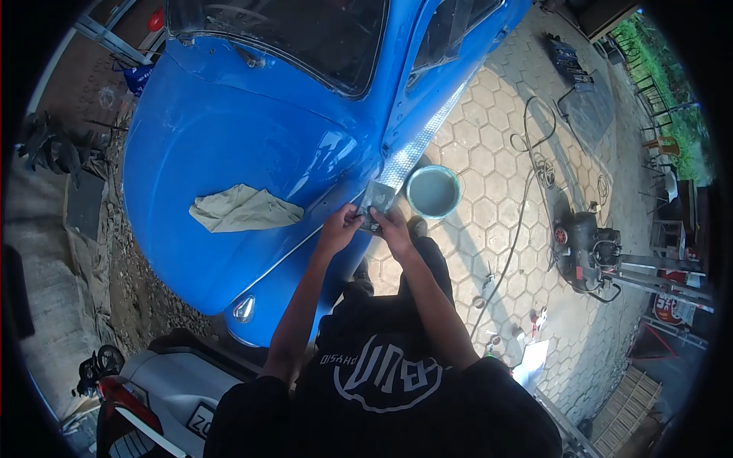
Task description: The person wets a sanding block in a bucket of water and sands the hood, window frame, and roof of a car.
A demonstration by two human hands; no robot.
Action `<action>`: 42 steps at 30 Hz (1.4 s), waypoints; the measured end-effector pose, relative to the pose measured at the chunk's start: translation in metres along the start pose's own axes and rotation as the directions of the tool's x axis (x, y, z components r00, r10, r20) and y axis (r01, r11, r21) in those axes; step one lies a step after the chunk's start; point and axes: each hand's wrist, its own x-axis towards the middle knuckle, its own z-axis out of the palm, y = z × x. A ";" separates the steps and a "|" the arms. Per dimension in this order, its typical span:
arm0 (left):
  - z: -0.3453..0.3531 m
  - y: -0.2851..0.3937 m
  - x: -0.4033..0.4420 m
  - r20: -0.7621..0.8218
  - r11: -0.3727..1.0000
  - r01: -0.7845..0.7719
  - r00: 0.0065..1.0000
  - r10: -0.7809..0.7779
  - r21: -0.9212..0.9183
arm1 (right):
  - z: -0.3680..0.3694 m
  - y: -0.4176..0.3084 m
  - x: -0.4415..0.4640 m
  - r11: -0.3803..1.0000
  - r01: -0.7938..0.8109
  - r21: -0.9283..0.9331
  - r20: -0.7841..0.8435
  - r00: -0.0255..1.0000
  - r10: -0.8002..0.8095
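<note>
Both my hands hold a small dark grey sheet of sandpaper (377,195) with pale smears, in front of the blue car's fender. My left hand (340,227) pinches its left edge, with fingers closed. On the opposite side, my right hand (395,230) grips the lower right edge, thumb on top. A beige cloth (243,208) lies crumpled on the blue car's hood (221,153), left of my hands. Just to the right, a round bucket (457,189) of greyish liquid stands on the paving.
A black air compressor (586,252) stands on the hexagonal paving at right, and a hose (527,206) snakes across the ground. Behind me at lower left is a silver vehicle (172,382). Bamboo slats (626,408) lie at lower right.
</note>
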 end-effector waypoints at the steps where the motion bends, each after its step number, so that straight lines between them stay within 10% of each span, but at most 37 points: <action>1: -0.009 0.005 0.004 -0.022 0.980 -0.121 0.992 0.127 0.159 | -0.004 0.008 0.007 0.998 0.063 -0.028 -0.029 0.998 -0.064; 4: -0.043 0.022 0.033 -0.143 0.778 -0.241 0.910 0.389 0.580 | -0.015 -0.008 0.015 0.956 0.066 -0.287 -0.148 0.983 -0.112; 11: -0.090 0.036 0.138 -0.020 0.379 -0.329 0.732 0.681 0.865 | 0.005 -0.084 0.120 0.560 0.354 -0.749 -0.075 0.795 -0.602; 21: -0.077 0.015 0.148 -0.067 0.384 -0.258 0.751 0.657 0.886 | 0.025 -0.041 0.139 0.637 0.464 -0.616 -0.148 0.725 -0.672; 42: -0.075 0.017 0.146 -0.094 0.435 -0.259 0.763 0.640 0.862 | 0.039 -0.070 0.146 0.340 0.568 -0.749 0.120 0.621 -0.774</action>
